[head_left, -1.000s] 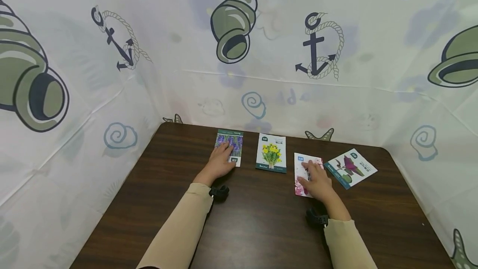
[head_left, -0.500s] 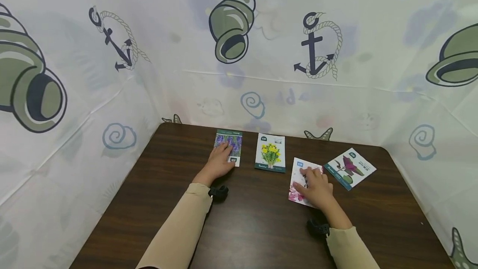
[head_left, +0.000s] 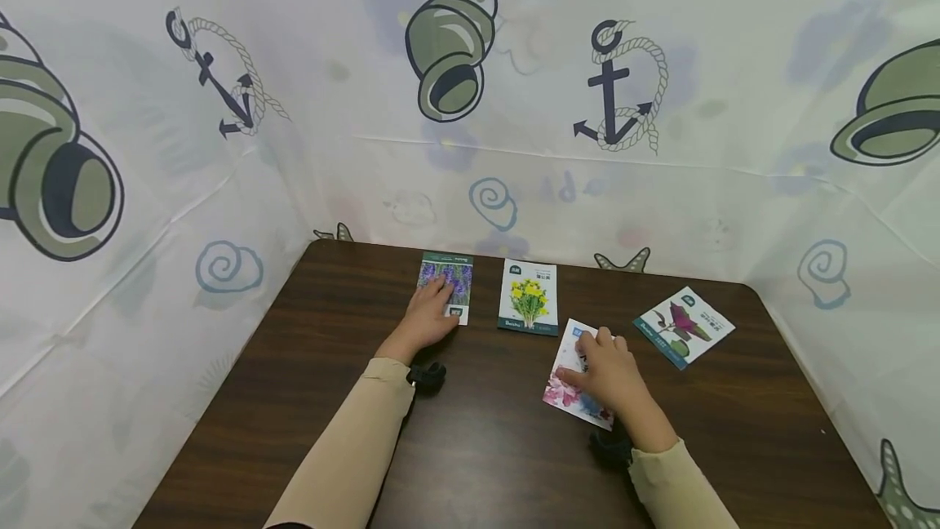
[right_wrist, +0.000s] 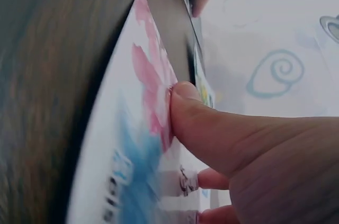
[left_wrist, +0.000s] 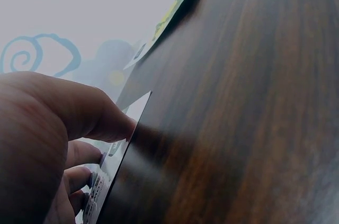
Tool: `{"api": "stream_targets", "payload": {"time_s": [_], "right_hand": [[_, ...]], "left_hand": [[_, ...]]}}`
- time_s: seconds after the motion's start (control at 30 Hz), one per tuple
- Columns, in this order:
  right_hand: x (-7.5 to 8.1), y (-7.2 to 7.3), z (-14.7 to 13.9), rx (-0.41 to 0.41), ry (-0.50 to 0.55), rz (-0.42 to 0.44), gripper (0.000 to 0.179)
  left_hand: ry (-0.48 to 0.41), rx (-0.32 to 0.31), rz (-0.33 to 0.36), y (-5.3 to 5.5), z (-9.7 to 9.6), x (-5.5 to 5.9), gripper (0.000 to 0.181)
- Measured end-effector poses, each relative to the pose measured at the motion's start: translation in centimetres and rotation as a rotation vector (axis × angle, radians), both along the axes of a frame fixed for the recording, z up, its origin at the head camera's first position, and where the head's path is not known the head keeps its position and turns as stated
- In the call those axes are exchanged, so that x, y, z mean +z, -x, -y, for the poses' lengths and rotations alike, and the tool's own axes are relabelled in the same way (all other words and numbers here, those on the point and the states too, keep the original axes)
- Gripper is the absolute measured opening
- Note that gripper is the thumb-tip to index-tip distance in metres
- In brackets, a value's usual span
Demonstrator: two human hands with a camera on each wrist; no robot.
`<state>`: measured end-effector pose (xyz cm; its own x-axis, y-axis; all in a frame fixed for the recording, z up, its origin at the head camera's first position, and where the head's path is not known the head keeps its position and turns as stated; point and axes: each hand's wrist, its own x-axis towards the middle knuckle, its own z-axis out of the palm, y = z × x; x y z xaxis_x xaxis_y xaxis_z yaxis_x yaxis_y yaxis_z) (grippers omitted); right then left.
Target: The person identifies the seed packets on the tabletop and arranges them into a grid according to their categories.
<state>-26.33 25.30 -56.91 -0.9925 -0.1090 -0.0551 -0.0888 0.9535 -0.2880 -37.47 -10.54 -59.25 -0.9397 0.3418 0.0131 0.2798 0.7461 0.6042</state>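
Under my left hand [head_left: 419, 321] lies a seed packet with purple lavender [head_left: 461, 277], flat near the table's far edge. The left wrist view shows the thumb [left_wrist: 108, 115] touching its near end and the fingertips on its face. My right hand [head_left: 611, 372] rests on a white seed packet with pink blossoms [head_left: 562, 388], which lies at a slant. In the right wrist view the thumb [right_wrist: 193, 110] and fingertips press on this packet's face [right_wrist: 119, 128]. My palm and fingers cover part of its print.
A yellow-flower seed packet [head_left: 529, 296] lies between the hands, toward the back. Right of the right hand, a packet with a purple plant [head_left: 686, 325] sits at an angle. Printed cloth walls [head_left: 547, 202] stand behind and beside the brown wooden table [head_left: 485, 447].
My right hand has slid the pink-blossom packet toward me and to the left, turning it aslant and away from the purple-plant packet. My left hand stays on the lavender packet.
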Motion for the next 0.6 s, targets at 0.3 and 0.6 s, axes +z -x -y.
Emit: {"api": "stream_targets", "payload": {"time_s": [0.3, 0.6], "right_hand": [[0.6, -0.7, 1.4, 0.055, -0.030, 0.020, 0.064], [0.9, -1.2, 2.5, 0.061, -0.055, 0.021, 0.076]], "left_hand": [[0.003, 0.001, 0.008, -0.1, -0.1, 0.1, 0.075], [0.011, 0.000, 0.009, 0.7, 0.1, -1.0, 0.078]]}}
